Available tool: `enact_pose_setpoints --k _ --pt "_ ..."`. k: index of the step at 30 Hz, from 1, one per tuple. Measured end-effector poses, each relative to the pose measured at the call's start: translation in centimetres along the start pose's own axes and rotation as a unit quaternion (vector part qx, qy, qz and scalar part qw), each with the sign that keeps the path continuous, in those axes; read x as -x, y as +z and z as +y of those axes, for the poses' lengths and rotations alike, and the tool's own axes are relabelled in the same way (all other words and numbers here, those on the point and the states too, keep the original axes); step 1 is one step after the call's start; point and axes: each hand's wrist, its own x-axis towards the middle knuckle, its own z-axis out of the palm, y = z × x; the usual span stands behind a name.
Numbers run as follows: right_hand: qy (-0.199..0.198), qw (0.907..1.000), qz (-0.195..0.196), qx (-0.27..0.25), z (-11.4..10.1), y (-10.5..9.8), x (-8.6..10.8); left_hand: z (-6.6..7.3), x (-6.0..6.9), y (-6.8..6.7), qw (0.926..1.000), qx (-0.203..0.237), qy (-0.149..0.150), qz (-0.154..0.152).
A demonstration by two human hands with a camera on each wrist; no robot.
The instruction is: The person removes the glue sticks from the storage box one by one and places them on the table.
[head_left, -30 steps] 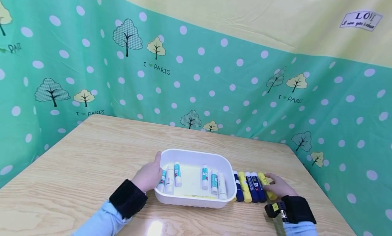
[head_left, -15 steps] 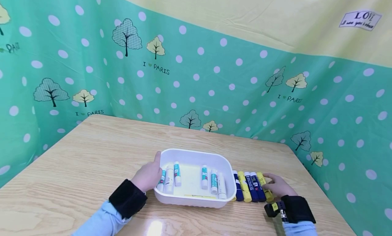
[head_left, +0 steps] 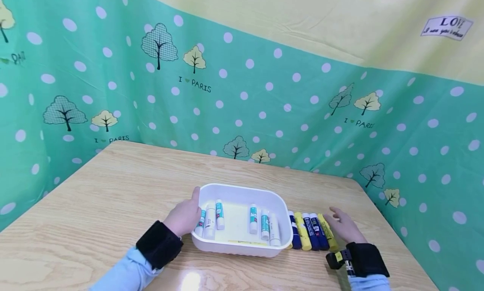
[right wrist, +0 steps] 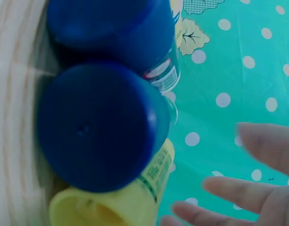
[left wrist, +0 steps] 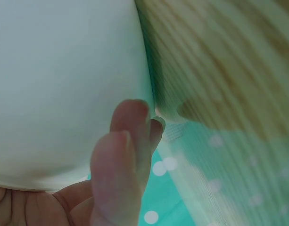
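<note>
A white plastic bin (head_left: 242, 187) stands in the middle of the head view, with several white glue sticks inside, some teal-labelled (head_left: 253, 218). My left hand (head_left: 184, 217) holds its left rim; in the left wrist view the fingers (left wrist: 117, 174) lie against the outer wall. Right of the bin, blue (head_left: 319, 232) and yellow glue sticks (head_left: 302, 232) lie side by side. At the row's end my right hand (head_left: 345, 226) is over the rightmost yellow glue stick (head_left: 330, 236), fingers spread and holding nothing. In the right wrist view a blue glue stick's end (right wrist: 102, 127) looms close.
The wooden table (head_left: 113, 207) carries everything, with bare wood left of the bin and behind it. A green and yellow printed curtain (head_left: 234, 93) hangs along the back and sides. Part of another yellow stick (head_left: 289, 245) shows at the bin's right corner.
My right hand has let go of the rightmost yellow glue stick and its fingers have lifted and spread. That stick has shifted slightly left against the row. My left hand stays put.
</note>
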Motion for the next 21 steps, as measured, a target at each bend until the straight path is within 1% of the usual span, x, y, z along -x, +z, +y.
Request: enact_pose_setpoints --k 2,5,7,9,11,13,14,16,19,21 --pt "-0.016 0.9998 0.008 0.002 -0.3 -0.2 0.1 0.0 0.0 0.0 1.0 0.0 0.001 0.0" --pt "-0.053 0.9983 0.024 0.001 -1.0 -0.1 0.2 0.0 0.0 0.0 1.0 -0.003 0.003 0.001" --pt "-0.087 0.9946 0.053 0.021 -1.7 0.2 0.3 0.1 0.0 0.0 1.0 -0.004 0.003 0.001" --pt "-0.127 0.9863 0.091 0.053 -2.5 0.7 0.5 0.1 0.0 0.0 1.0 -0.005 0.004 0.001" --pt "-0.164 0.9739 0.127 0.093 -3.7 1.3 0.8 0.1 0.1 -0.1 1.0 -0.004 0.001 0.003" --pt "-0.193 0.9618 0.15 0.124 -5.1 1.7 1.3 0.1 0.1 -0.1 1.0 -0.002 -0.002 0.004" --pt "-0.205 0.9571 0.156 0.132 -5.8 1.9 1.6 0.1 0.1 -0.1 1.0 -0.002 -0.001 0.005" --pt "-0.219 0.9514 0.159 0.147 -7.1 2.2 2.4 0.1 0.1 -0.1 1.0 0.003 0.001 0.004" --pt "-0.233 0.9469 0.154 0.16 -9.1 2.6 3.5 0.2 0.1 -0.1 1.0 0.004 0.002 0.005" --pt "-0.248 0.9414 0.153 0.17 -10.4 2.9 3.9 0.2 0.2 -0.2 1.0 0.006 0.0 0.003"
